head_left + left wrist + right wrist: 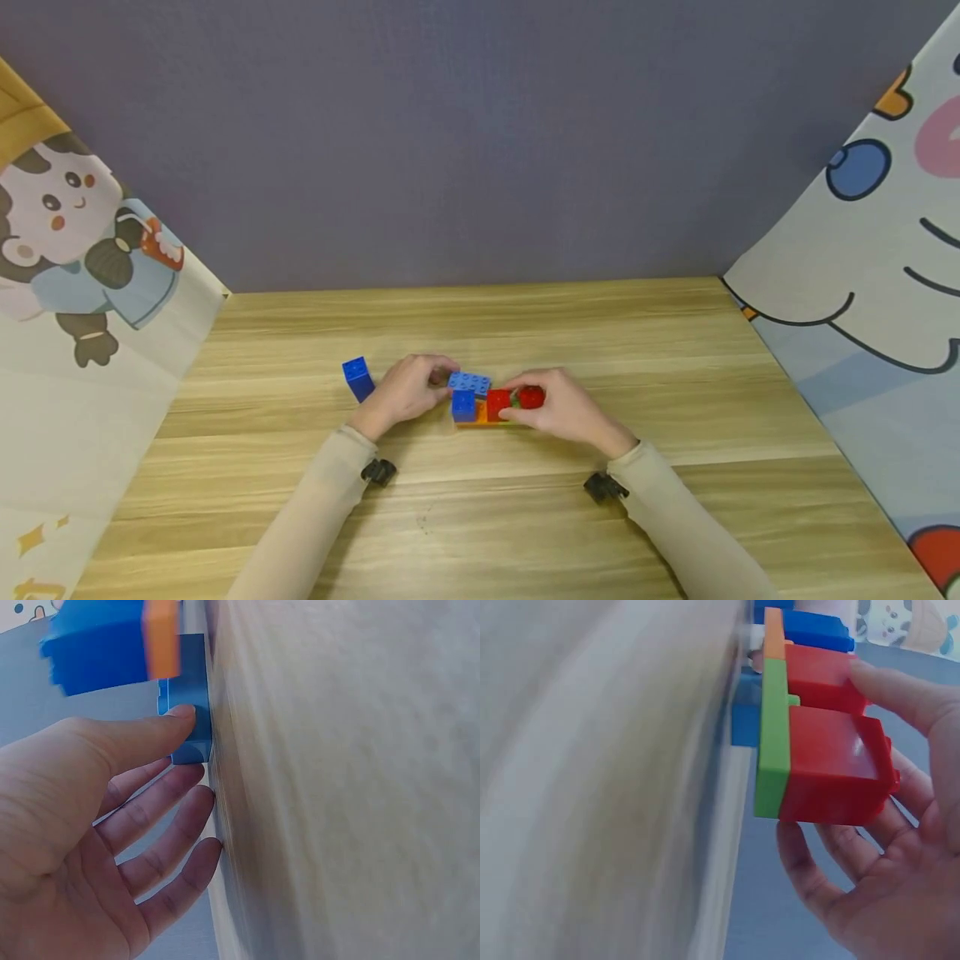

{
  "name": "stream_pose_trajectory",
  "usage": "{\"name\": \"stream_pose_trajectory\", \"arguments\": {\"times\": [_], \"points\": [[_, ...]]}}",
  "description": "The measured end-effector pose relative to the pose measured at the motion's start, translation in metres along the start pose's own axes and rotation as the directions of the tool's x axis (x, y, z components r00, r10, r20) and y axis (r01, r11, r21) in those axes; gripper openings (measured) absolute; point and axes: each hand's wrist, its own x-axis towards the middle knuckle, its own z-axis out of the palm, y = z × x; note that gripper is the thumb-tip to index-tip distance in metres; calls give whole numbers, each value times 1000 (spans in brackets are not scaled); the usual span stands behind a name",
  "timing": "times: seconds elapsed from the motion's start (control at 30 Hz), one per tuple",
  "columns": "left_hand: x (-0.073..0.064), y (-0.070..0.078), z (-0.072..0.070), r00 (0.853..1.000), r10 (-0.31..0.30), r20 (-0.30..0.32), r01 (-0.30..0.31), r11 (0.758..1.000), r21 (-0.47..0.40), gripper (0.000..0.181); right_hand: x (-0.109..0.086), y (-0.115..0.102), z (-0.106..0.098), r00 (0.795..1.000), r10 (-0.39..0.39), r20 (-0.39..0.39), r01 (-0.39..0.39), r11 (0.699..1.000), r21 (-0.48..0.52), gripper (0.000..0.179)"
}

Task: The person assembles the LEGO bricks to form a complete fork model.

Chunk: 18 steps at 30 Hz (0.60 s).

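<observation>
My left hand (408, 387) pinches one end of a light blue building brick (470, 383), thumb on the near side and fingers behind. My right hand (558, 404) grips a row of joined bricks by a red block (498, 404), with the thumb against it in the right wrist view. The row has an orange plate (480, 413) and a green plate (772, 750) as its base. On top stand a dark blue block (463, 407) and two red blocks, the end one (832, 765) partly covered by my right hand in the head view. The light blue brick lies just behind the row.
A tall dark blue block (358, 379) stands left of my left hand on the wooden table (465, 533). A grey panel (480, 167) rises behind the table, with cartoon-printed panels at the left and right.
</observation>
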Motion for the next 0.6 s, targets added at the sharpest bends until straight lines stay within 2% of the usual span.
{"name": "stream_pose_trajectory", "arguments": {"times": [0.13, 0.33, 0.6], "points": [[0, 1, 0, 1000, -1, 2, 1, 1000, -7, 39, 0, 1, -9, 995, 16, -100, -12, 999, 40, 38], [0, 1, 1, 1000, -12, 0, 12, 1000, -9, 38, 1, 6, -20, 969, 40, -245, -28, 998, 52, 39], [-1, 3, 1, 999, -32, -1, 32, 999, -9, 37, 3, 15, -21, 943, 91, -319, -89, 996, 22, 36]]}}
